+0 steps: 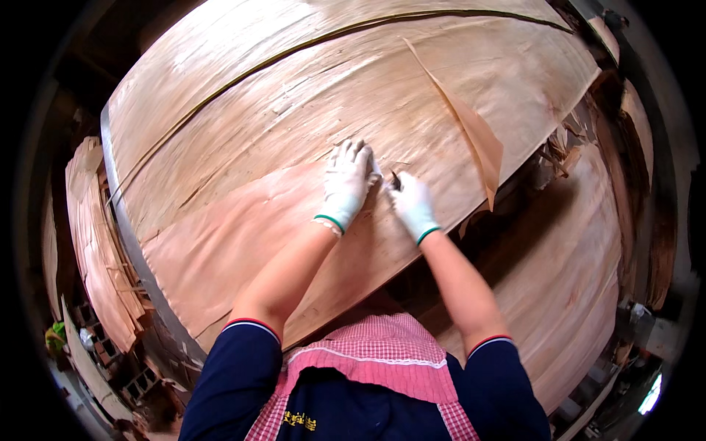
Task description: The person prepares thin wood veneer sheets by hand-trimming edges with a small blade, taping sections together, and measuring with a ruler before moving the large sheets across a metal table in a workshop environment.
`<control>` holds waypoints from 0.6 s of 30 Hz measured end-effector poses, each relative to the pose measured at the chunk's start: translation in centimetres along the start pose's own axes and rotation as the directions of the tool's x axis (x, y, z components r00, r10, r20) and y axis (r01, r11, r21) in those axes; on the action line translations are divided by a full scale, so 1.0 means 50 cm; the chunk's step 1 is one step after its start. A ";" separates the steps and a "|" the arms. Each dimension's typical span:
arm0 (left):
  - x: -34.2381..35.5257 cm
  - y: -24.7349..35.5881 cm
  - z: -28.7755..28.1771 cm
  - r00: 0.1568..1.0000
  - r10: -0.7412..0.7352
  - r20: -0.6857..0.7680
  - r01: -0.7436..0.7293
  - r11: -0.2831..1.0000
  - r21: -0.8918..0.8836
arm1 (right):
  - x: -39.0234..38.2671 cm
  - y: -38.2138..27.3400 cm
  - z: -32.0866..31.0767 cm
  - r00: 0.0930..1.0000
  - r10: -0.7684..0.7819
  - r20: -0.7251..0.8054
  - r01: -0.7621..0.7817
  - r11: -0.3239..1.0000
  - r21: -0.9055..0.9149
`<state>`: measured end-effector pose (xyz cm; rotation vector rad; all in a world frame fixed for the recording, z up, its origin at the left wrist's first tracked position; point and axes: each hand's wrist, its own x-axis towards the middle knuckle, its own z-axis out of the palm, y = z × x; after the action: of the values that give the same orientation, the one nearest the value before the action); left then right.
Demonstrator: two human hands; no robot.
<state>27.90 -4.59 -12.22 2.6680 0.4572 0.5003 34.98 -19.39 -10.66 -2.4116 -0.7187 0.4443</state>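
I am making out only part of a dark tool (396,181); the right hand (412,200) is gripping the rest. The left hand (347,180) is lying flat, fingers extended, hiding part of a pinkish, rippled veneer sheet (235,220). The sheet is resting on paler wood (257,110), its long axis slanting from lower left to upper right.

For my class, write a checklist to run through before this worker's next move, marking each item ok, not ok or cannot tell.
1. Gloves on: ok; left hand and right hand wear white gloves.
2. Left hand placed on veneer: ok, fingers extended.
3. Dark tool held: ok, in the right hand.
4. Tool's edge condition: cannot tell, too small.
5. Left hand well away from tool: not ok, they look close.
6. Surface flat: not ok, a strip curls up rightward.
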 end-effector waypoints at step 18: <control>-0.715 -0.112 -0.390 0.923 -0.365 -0.120 0.358 0.931 -0.071 | -0.385 -0.198 0.093 0.852 -0.096 0.515 -0.141 0.905 0.401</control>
<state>-12.88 -7.20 -7.66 2.4319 0.9431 0.5641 13.59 -21.81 -5.41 -1.8842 -0.7214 1.1778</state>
